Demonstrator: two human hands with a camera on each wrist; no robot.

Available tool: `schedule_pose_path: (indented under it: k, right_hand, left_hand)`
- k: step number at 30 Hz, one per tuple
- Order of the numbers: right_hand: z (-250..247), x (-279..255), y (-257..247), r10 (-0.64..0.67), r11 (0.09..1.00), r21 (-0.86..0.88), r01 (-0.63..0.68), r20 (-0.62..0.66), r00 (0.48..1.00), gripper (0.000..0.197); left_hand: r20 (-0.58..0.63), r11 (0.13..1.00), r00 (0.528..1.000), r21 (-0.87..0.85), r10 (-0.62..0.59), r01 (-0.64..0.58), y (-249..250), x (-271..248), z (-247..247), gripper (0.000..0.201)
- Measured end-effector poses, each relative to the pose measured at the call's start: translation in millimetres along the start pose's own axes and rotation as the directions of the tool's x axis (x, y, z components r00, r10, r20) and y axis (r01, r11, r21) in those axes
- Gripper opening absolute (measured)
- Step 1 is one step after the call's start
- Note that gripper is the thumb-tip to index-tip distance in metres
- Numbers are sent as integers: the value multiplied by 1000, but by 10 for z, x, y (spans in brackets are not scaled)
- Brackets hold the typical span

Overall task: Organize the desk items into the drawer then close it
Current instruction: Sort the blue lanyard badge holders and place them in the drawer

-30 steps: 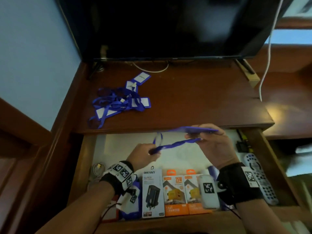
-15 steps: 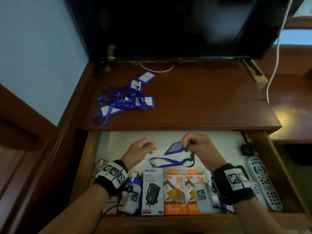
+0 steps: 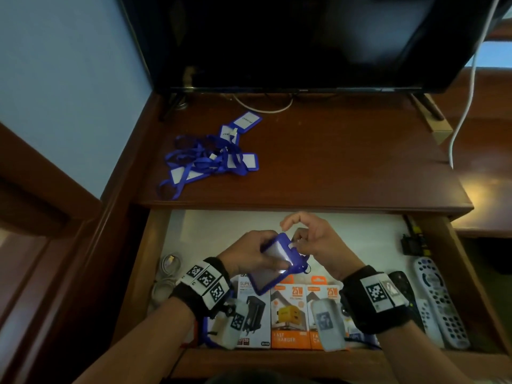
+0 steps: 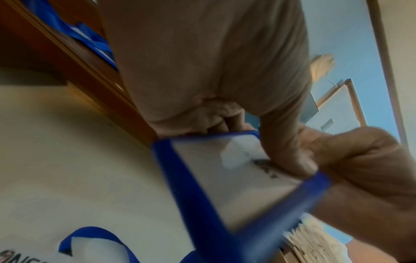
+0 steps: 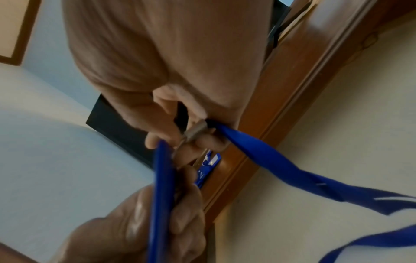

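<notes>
A blue-framed badge holder (image 3: 273, 268) (image 4: 236, 179) is held tilted above the open drawer (image 3: 155, 245). My left hand (image 3: 257, 254) grips its left side, thumb pressed on the clear face. My right hand (image 3: 302, 242) pinches the metal lanyard clip (image 5: 195, 131) at the holder's top edge, index finger raised. The blue strap (image 5: 270, 160) hangs from the clip down into the drawer, where a loop of it (image 4: 94, 236) lies on the white floor. A tangled pile of several blue lanyards with badges (image 3: 210, 156) lies on the desk top's left side.
Along the drawer front stand a white charger box (image 3: 253, 311) and two orange charger boxes (image 3: 291, 314). Remotes (image 3: 440, 300) lie at the drawer's right, white cables (image 3: 166, 275) at its left. A dark TV (image 3: 291, 42) stands at the back of the desk, a white cord (image 3: 468, 101) beside it.
A second ago both hands stretched the strap above the drawer. Then the right hand lowered the badge alone. Now the left hand has taken hold of the holder and both hold it together.
</notes>
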State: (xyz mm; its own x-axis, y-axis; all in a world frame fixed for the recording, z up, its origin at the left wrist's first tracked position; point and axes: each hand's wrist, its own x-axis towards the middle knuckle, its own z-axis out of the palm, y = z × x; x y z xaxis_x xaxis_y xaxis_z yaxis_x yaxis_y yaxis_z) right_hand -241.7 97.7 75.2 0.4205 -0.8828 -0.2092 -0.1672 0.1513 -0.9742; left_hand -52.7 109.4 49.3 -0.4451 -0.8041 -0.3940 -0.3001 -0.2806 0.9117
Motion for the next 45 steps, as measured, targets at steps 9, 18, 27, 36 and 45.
schedule_pose_path:
  k: [9, 18, 27, 36, 45]
  right_hand:
    - [44, 81, 128, 180, 975, -96, -200, -187, 966, 16]
    - [399, 95, 151, 165, 965, 245, -90, -302, 939, 38]
    - [444, 70, 140, 119, 953, 301, -29, -286, 951, 13]
    - [221, -40, -37, 95, 971, 229, -74, -86, 992, 15]
    - [152, -75, 27, 190, 973, 121, -195, 46, 981, 18]
  left_hand:
    - [-229, 998, 972, -55, -46, 34, -20, 1, -85, 21]
    - [-399, 919, 912, -387, -98, -71, 114, 65, 56, 12]
    - [-502, 649, 844, -709, -188, -277, 331, 163, 190, 22]
    - [-372, 709, 924, -677, -94, -200, 276, 34, -142, 21]
    - [32, 927, 998, -372, -49, 58, 305, -150, -441, 29]
